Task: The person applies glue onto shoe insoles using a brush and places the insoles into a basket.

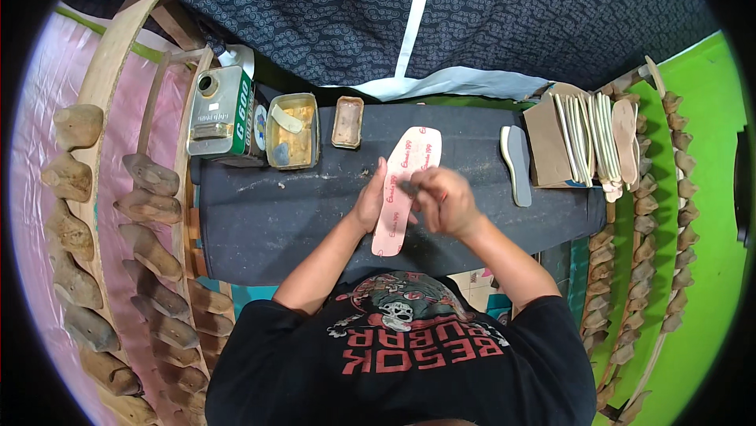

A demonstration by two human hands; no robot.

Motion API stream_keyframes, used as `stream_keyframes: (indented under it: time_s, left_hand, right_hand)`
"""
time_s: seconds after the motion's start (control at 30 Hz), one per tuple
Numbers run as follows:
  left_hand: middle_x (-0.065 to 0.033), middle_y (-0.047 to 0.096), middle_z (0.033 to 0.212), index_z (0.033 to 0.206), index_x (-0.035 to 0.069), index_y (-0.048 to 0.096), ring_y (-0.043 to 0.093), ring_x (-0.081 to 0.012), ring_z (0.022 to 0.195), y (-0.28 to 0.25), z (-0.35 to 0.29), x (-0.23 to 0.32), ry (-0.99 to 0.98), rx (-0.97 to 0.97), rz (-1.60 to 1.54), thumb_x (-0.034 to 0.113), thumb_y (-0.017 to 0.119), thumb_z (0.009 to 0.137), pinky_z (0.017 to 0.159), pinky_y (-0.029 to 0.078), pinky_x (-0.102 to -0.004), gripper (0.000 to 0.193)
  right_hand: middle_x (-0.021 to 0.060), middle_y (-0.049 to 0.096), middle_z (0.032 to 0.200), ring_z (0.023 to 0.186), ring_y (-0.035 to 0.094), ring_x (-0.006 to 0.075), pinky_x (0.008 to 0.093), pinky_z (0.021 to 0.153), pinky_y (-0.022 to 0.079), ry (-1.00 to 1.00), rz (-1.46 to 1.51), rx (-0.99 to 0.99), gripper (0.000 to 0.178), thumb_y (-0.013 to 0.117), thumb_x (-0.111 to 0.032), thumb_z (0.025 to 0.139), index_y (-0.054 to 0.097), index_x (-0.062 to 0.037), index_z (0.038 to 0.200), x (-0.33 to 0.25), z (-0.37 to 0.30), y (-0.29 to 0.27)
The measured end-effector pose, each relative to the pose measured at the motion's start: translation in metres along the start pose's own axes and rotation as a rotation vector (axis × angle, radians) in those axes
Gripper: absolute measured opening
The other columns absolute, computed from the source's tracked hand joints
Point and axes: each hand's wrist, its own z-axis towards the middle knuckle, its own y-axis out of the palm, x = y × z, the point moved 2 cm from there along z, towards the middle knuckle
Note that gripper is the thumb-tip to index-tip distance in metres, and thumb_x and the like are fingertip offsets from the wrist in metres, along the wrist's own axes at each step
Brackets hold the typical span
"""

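Observation:
My left hand [368,198] grips a pale pink insole board [409,150] with red print by its left edge. The board is held over the dark table, its long side running away from me. My right hand [446,201] is closed over the board's right side, fingers pinched on a small dark piece [408,188] that meets the printed face. What that dark piece is, I cannot make out. Right of my hands, a grey sole with a white edge [517,166] lies on the table.
A metal can [220,115] stands at the far left, beside a yellowish tub [293,157] and a small tray [346,123]. At the right, a cardboard box [549,138] holds several upright soles [587,138]. Racks of wooden shoe lasts [79,125] flank the dark-covered table [260,229].

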Motion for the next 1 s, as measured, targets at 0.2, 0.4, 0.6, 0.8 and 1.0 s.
stream_keyframes:
  time_s: [0.2,0.4,0.6,0.8,1.0]
  left_hand:
    - [-0.0137,0.064,0.109,0.136,0.006,0.049,0.069,-0.0274,0.093,0.013,-0.001,-0.013,-0.059,-0.046,-0.019,0.074,0.023,0.096,0.073,0.063,-0.0466,0.083]
    - [-0.0154,0.065,0.117,0.137,0.003,0.052,0.068,-0.0310,0.091,0.004,-0.001,-0.013,-0.027,0.051,-0.257,0.058,0.029,0.101,0.068,0.061,-0.0487,0.069]
    - [-0.0180,0.067,0.103,0.124,0.001,0.056,0.069,-0.0307,0.079,-0.005,-0.002,-0.031,-0.057,-0.004,-0.113,0.057,0.029,0.098,0.060,0.060,-0.0423,0.067]
    - [-0.0148,0.066,0.117,0.135,0.004,0.053,0.067,-0.0276,0.100,0.030,0.016,-0.047,0.066,0.102,-0.130,0.054,0.031,0.104,0.088,0.056,-0.0407,0.063]
    - [-0.0132,0.064,0.125,0.140,0.004,0.050,0.066,-0.0254,0.108,0.058,0.022,-0.072,0.088,0.229,-0.186,0.052,0.030,0.105,0.094,0.054,-0.0397,0.063]
  right_hand:
    - [0.0192,0.066,0.098,0.071,0.065,0.0323,0.0410,0.062,0.053,-0.021,-0.097,0.183,0.042,0.066,0.005,0.082,0.042,-0.0013,0.116,0.036,0.013,-0.024]
    - [0.0172,0.067,0.096,0.069,0.061,0.0293,0.0415,0.064,0.052,-0.169,-0.033,0.061,0.036,0.067,0.007,0.075,0.050,0.0002,0.107,-0.013,-0.024,0.021]
    - [0.0172,0.065,0.086,0.066,0.061,0.0299,0.0372,0.061,0.050,0.039,0.075,0.356,0.015,0.058,-0.003,0.092,0.054,0.0029,0.105,0.038,-0.028,0.001]
    - [0.0178,0.066,0.095,0.074,0.065,0.0331,0.0435,0.065,0.053,-0.184,0.048,0.212,0.035,0.060,0.005,0.086,0.042,-0.0003,0.115,0.027,-0.035,-0.020]
    - [0.0191,0.065,0.093,0.073,0.065,0.0341,0.0441,0.065,0.053,-0.030,0.172,0.108,0.031,0.058,0.005,0.086,0.045,0.0001,0.113,0.021,-0.078,-0.033]
